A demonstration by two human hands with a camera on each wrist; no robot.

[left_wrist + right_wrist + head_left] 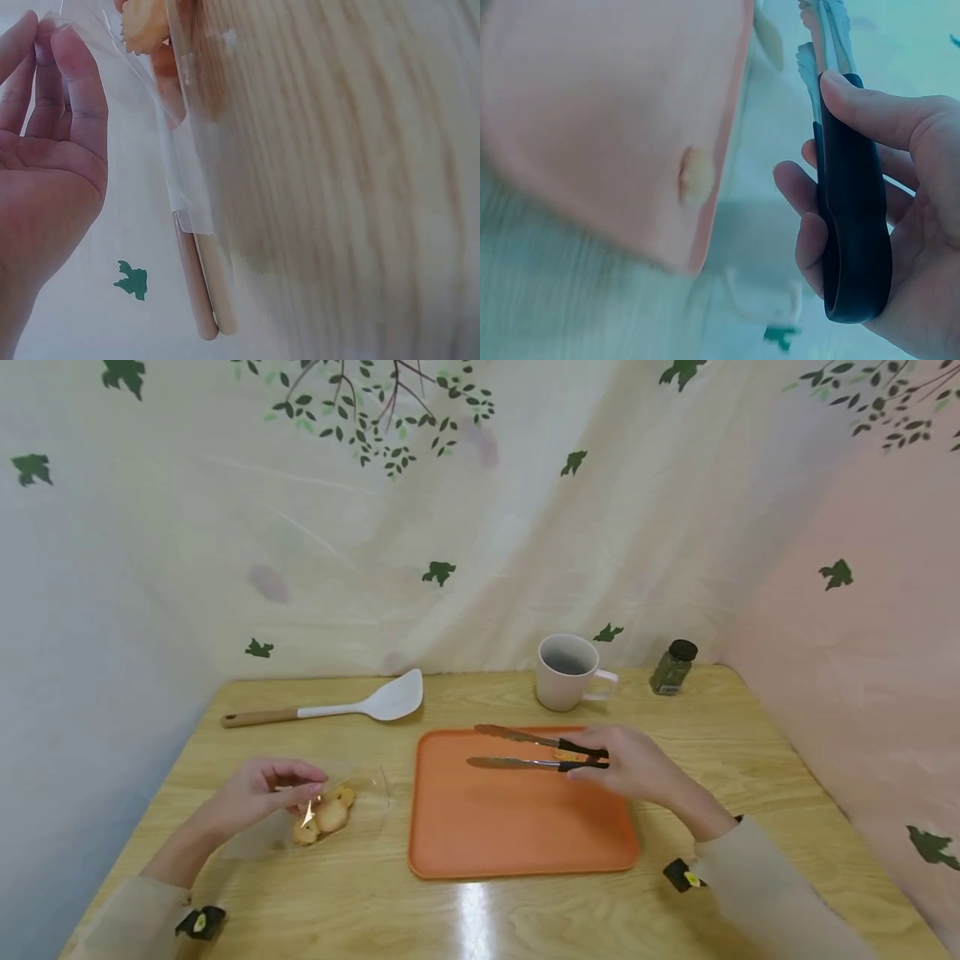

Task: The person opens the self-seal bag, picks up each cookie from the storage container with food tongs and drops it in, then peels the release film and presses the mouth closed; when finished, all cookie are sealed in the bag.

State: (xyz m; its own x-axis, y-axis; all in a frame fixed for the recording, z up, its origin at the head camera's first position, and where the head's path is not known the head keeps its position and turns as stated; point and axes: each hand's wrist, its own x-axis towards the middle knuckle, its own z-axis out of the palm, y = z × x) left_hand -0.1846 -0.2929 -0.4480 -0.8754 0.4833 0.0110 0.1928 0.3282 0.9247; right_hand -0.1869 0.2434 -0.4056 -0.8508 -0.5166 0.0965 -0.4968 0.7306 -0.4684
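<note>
On the left, my left hand (255,797) pinches the edge of a clear plastic bag (371,789) between thumb and fingertips. Several golden cookies (332,814) lie inside the bag, one with a scalloped edge in the left wrist view. My right hand (637,764) grips the black handles of metal tongs (513,763), held above an orange tray (517,843). The tongs' two arms are spread apart, point left and have nothing between their tips. Near the tray's far right corner lies one cookie (697,176), partly hidden behind the tongs' handles in the head view.
Behind the bag lies a white spatula (393,696) with a wooden handle. Beyond the tray stands a light mug (561,687), its handle to the right. A small dark-capped jar (670,672) is at the back right. Leaf-patterned cloth (337,568) encloses the wooden table (337,910).
</note>
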